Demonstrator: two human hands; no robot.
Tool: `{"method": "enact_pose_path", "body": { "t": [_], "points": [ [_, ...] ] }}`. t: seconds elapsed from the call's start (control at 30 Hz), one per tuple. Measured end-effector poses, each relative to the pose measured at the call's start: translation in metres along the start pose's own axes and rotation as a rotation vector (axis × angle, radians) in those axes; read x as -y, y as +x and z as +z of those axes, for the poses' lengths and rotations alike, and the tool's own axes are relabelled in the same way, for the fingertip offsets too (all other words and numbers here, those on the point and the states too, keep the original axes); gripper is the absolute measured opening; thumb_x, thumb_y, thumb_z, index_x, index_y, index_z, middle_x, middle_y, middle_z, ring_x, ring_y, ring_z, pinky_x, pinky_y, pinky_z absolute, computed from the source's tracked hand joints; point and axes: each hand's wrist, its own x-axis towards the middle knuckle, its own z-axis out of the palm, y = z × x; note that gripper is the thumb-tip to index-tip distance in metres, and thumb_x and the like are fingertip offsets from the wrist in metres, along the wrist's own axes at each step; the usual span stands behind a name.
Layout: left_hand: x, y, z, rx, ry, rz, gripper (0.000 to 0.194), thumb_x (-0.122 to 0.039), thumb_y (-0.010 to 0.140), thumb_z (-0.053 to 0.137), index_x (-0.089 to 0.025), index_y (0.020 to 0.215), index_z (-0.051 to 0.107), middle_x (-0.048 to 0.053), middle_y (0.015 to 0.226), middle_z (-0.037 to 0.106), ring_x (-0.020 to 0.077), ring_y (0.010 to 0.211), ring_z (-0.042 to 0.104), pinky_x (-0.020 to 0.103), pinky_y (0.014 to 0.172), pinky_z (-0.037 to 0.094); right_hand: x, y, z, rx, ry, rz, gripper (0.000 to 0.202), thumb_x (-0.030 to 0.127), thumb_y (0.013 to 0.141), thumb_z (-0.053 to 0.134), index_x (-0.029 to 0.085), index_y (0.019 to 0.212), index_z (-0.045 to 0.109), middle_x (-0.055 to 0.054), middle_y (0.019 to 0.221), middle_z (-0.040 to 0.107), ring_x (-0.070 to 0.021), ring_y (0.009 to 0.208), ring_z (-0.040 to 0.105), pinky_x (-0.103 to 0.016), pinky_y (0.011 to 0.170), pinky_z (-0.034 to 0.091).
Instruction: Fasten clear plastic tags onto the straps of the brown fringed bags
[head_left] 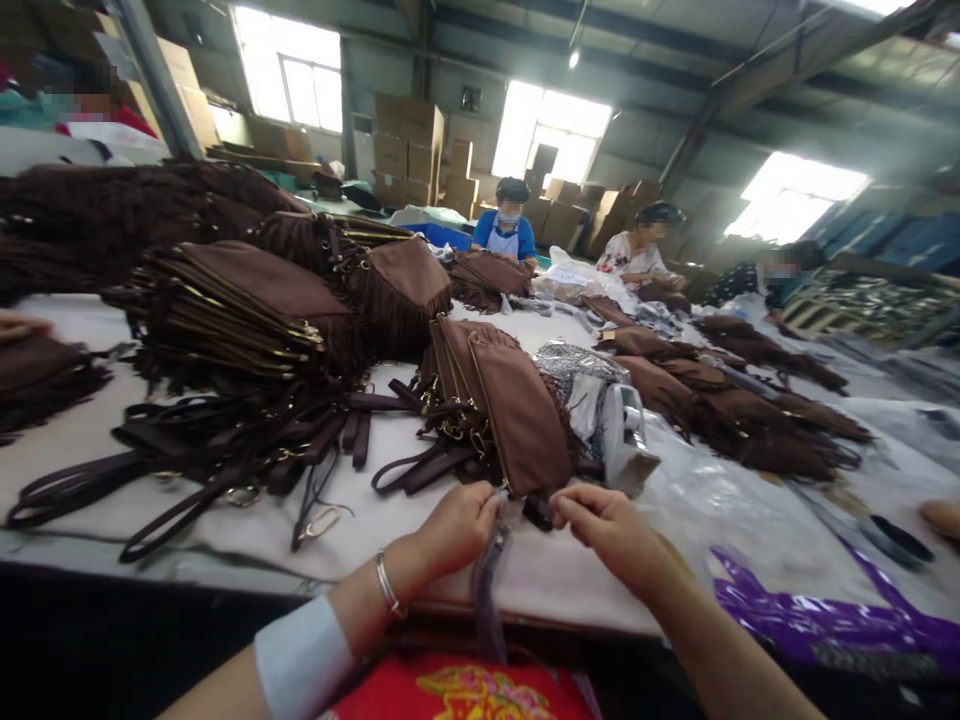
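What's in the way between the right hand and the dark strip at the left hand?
Nothing visible: only a gap over the pale table separates the right hand from the strip, whose top is at the left hand.

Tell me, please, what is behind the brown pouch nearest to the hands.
Behind the front pouch, more brown pouches are stacked; mainly their left edges show. Their faces are mostly covered; I cannot count them.

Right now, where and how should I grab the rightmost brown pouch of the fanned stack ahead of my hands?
Probably by the near end of the brown pouch, coming from the front with your right hand: that end faces you, and the broad side is uncovered. Straps bunch on its left and a white object stands close on its right, so the sides look harder.
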Motion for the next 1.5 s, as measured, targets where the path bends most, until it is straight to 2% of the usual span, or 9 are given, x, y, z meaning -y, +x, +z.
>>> {"method": "enact_pose_path", "body": {
  "t": [0.1,0.17,0.23,0.37,0.57,0.77,0.97,1.23,1.5],
  "points": [
    [0.002,-0.004,0.002,-0.008,0.161,0.035,0.030,-0.030,0.096,0.036,-0.017,0.078,0.058,0.005,0.074,0.063,0.0157,0.065,0.054,0.026,0.060,0.034,0.015,0.005,0.041,0.105,0.211,0.079,0.027,0.037,0.078,0.056,0.014,0.078,0.071,-0.003,0.067,0.067,-0.0096,0.050,0.043,-0.023,0.048,0.031],
    [0.002,-0.005,0.002,0.007,0.254,0.039,0.031,-0.032,0.096,0.037,-0.016,0.081,0.059,0.007,0.076,0.065,0.0171,0.066,0.057,0.027,0.060,0.036,0.017,0.013,0.056,0.140,0.320,0.147,0.028,0.034,0.075,0.055,0.013,0.082,0.071,-0.003,0.066,0.066,-0.0083,0.047,0.040,-0.022,0.045,0.026],
    [0.002,-0.007,0.002,0.017,0.331,0.046,0.029,-0.034,0.095,0.040,-0.016,0.084,0.060,0.009,0.079,0.066,0.0190,0.069,0.060,0.028,0.060,0.039,0.016,0.022,0.065,0.136,0.327,0.184,0.025,0.034,0.073,0.055,0.013,0.073,0.069,-0.002,0.061,0.063,-0.0073,0.045,0.037,-0.022,0.043,0.023],
    [0.004,-0.009,0.002,-0.005,0.409,0.053,0.022,-0.032,0.092,0.046,-0.015,0.090,0.060,0.010,0.083,0.067,0.0217,0.072,0.063,0.030,0.062,0.044,0.011,0.031,0.074,0.036,0.167,0.185,0.036,0.042,0.076,0.058,0.015,0.052,0.060,0.002,0.043,0.049,-0.0066,0.041,0.032,-0.023,0.042,0.020],
    [0.011,-0.009,0.007,0.013,0.510,0.078,0.018,-0.024,0.092,0.044,-0.014,0.093,0.059,0.010,0.084,0.066,0.0223,0.071,0.064,0.032,0.061,0.049,0.005,0.038,0.085,-0.067,0.063,0.241,0.037,0.044,0.073,0.061,0.016,0.049,0.057,0.000,0.044,0.055,-0.0072,0.039,0.037,-0.022,0.040,0.024],
    [0.011,-0.009,0.004,0.022,0.634,0.134,0.020,-0.018,0.093,0.039,-0.014,0.096,0.059,0.010,0.086,0.064,0.0220,0.073,0.064,0.033,0.063,0.052,0.007,0.042,0.090,-0.045,0.166,0.367,0.036,0.043,0.074,0.061,0.018,0.049,0.053,0.003,0.036,0.047,-0.0063,0.032,0.034,-0.021,0.036,0.022],
    [0.007,-0.011,0.001,0.027,0.676,0.175,0.022,-0.019,0.094,0.038,-0.014,0.095,0.060,0.009,0.085,0.063,0.0216,0.073,0.062,0.032,0.062,0.051,0.004,0.043,0.093,-0.043,0.208,0.392,0.039,0.043,0.077,0.060,0.017,0.048,0.052,0.004,0.034,0.043,-0.0056,0.030,0.033,-0.021,0.034,0.019],
    [0.010,-0.010,-0.002,0.026,0.499,0.085,0.022,-0.032,0.090,0.049,-0.014,0.086,0.062,0.010,0.081,0.065,0.0207,0.070,0.060,0.029,0.061,0.044,0.004,0.023,0.086,0.118,0.492,0.331,0.033,0.044,0.065,0.070,0.014,0.056,0.059,0.006,0.039,0.044,-0.0035,0.034,0.030,-0.021,0.037,0.016],
    [0.005,-0.002,0.000,-0.025,-0.066,-0.142,0.032,-0.030,0.089,0.045,-0.016,0.062,0.056,0.002,0.061,0.056,0.0129,0.059,0.047,0.026,0.056,0.031,0.000,0.021,0.093,0.025,0.449,0.313,0.025,0.037,0.067,0.064,0.013,0.058,0.062,0.007,0.038,0.041,-0.0049,0.035,0.029,-0.022,0.039,0.017]
  ]
}}
